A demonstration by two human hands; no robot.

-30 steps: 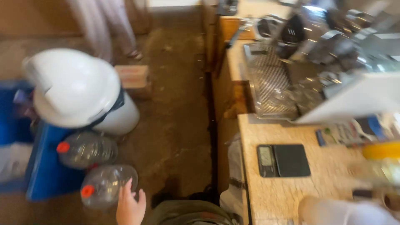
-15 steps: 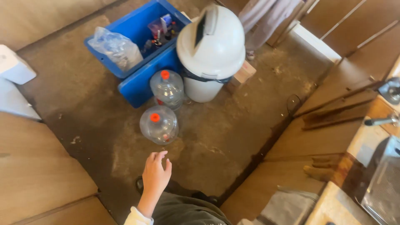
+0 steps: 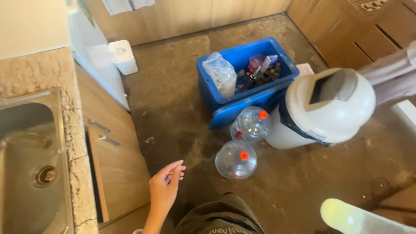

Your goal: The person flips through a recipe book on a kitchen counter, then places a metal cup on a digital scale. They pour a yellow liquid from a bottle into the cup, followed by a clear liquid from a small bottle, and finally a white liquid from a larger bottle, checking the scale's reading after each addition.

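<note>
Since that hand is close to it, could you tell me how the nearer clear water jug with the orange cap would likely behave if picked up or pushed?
The nearer jug looks clear and empty, so probably light for its bulk. Its rounded walls could roll if tipped. The left hand is open and apart from it.

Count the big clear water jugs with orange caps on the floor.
2. One jug stands nearest the left hand; the other jug stands behind it, between the blue crate and the white bin. More may be hidden behind the bin.

bare floor left, water jugs (image 3: 236, 159) right (clustered)
</note>
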